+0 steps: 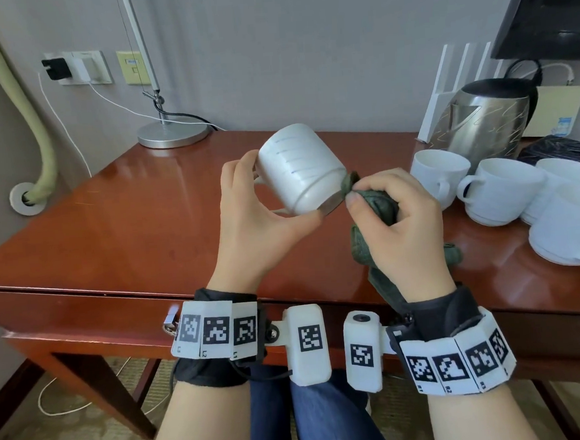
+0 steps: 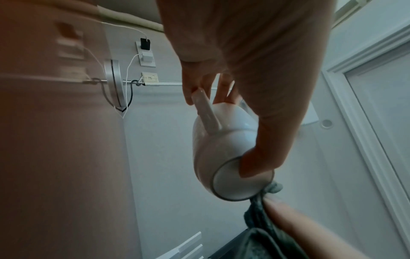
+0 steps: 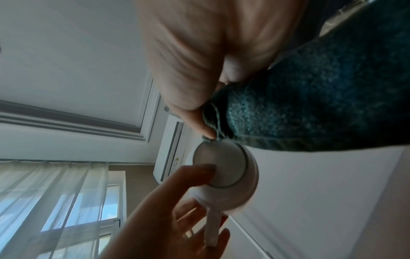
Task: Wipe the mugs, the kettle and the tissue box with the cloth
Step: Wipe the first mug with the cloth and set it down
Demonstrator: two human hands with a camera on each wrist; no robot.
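Observation:
My left hand [image 1: 264,218] holds a white mug [image 1: 300,171] tipped on its side above the desk, thumb at its base rim and fingers by the handle [image 2: 205,112]. The mug's base [image 2: 240,178] faces my right hand [image 1: 398,219], which grips a bunched dark green cloth [image 1: 378,206] and presses its tip against the base edge [image 3: 218,154]. More white mugs [image 1: 440,175] [image 1: 501,188] stand at the right, in front of a steel kettle [image 1: 487,120]. I see no tissue box.
The red-brown wooden desk [image 1: 138,223] carries a lamp base [image 1: 172,133] at the back left. Stacked white saucers and cups [image 1: 571,234] crowd the right edge, beside a black plastic bag [image 1: 561,147]. Wall sockets and cables sit behind.

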